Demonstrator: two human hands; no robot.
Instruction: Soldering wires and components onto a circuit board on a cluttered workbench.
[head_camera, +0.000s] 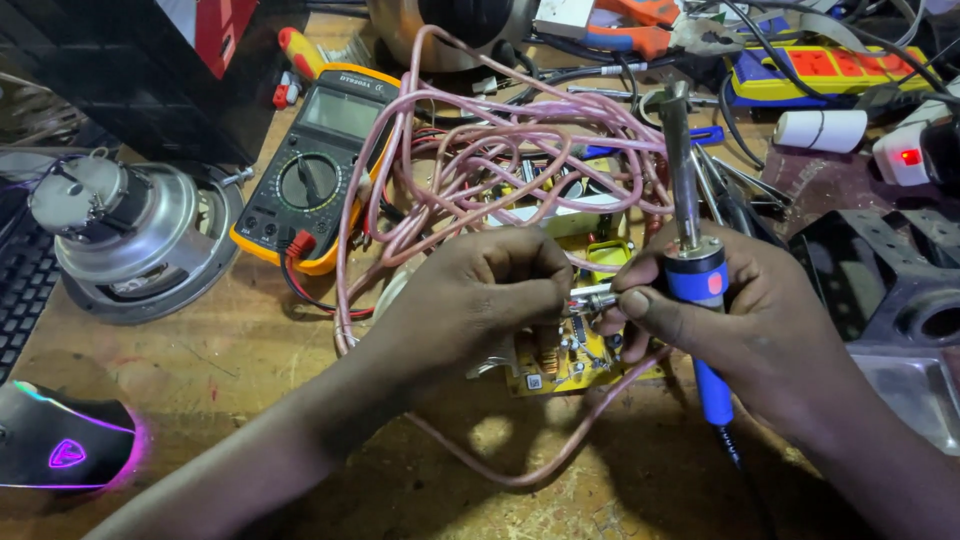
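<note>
At lower centre of the frame, the left hand (480, 290) was pinched closed on a small silver metal plug end (592, 299), while the right hand (730, 320) gripped a blue-handled soldering iron (697, 275) beside it; whether the joint was finished could not be told. Just beneath lay the yellow circuit board (570, 365), with the tangled pink cable (480, 150) and yellow-cased multimeter (318, 165) toward the upper centre.

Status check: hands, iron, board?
Left hand pinching small metal plug. Right hand holds blue soldering iron, tip up. Yellow circuit board beneath, pink cable looped over it.
</note>
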